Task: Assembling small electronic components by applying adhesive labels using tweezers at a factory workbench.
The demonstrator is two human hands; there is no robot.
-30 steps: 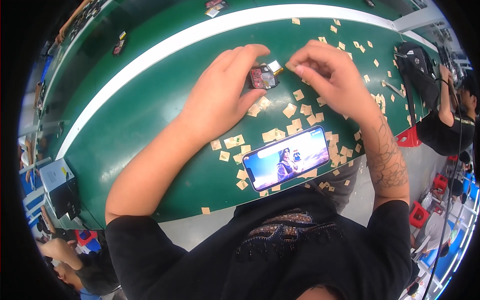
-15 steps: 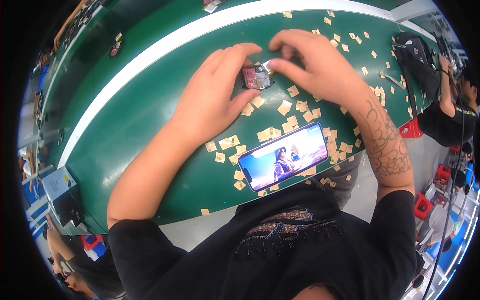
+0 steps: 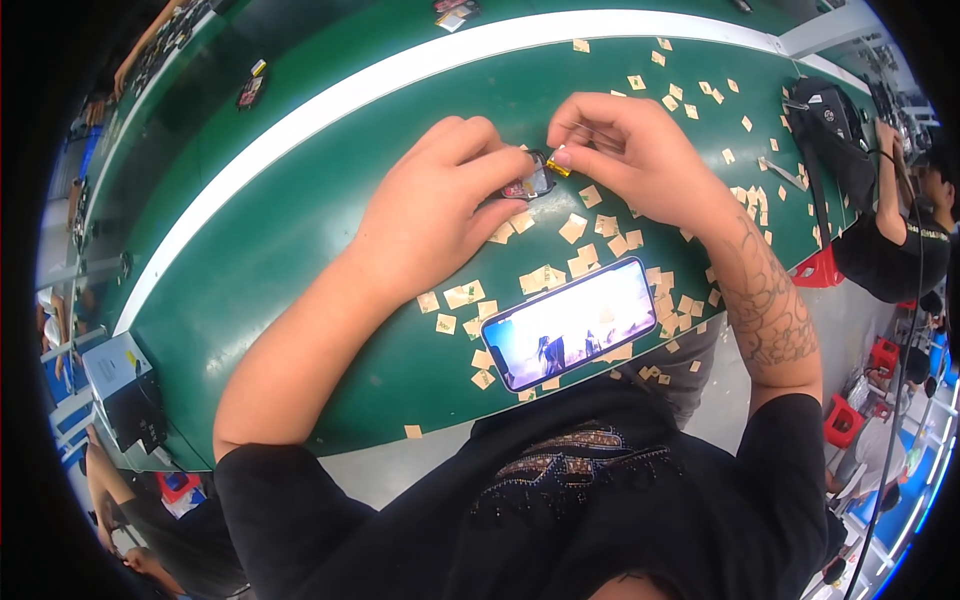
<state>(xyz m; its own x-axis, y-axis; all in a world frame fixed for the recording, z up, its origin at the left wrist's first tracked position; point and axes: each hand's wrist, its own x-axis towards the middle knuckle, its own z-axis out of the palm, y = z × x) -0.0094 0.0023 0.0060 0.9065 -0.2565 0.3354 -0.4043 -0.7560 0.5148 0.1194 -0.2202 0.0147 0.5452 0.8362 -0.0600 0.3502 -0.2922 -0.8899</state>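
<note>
My left hand [image 3: 435,195] grips a small black-framed electronic device [image 3: 541,182] on the green table, thumb along its near side and fingers over its far side. Part of its red circuit board shows between them. At the device's right end, my right hand [image 3: 630,155] pinches a small silver and yellow pouch battery [image 3: 558,166] between thumb and forefinger. The battery is tilted up beside the frame; whether a wire joins the two cannot be made out. Pale backing-paper squares [image 3: 573,228] lie just below both hands.
A lit phone [image 3: 570,325] lies near the table's front edge among scattered paper squares. Tweezers [image 3: 783,173] and a black bag [image 3: 830,115] are at the right. Beyond the white rail [image 3: 400,60] sits another small device [image 3: 251,88]. A co-worker [image 3: 900,220] sits at the right.
My left fingers have closed farther over the device, covering more of its board. My right hand has come down slightly, and the battery now shows its yellow edge. The phone's picture has changed.
</note>
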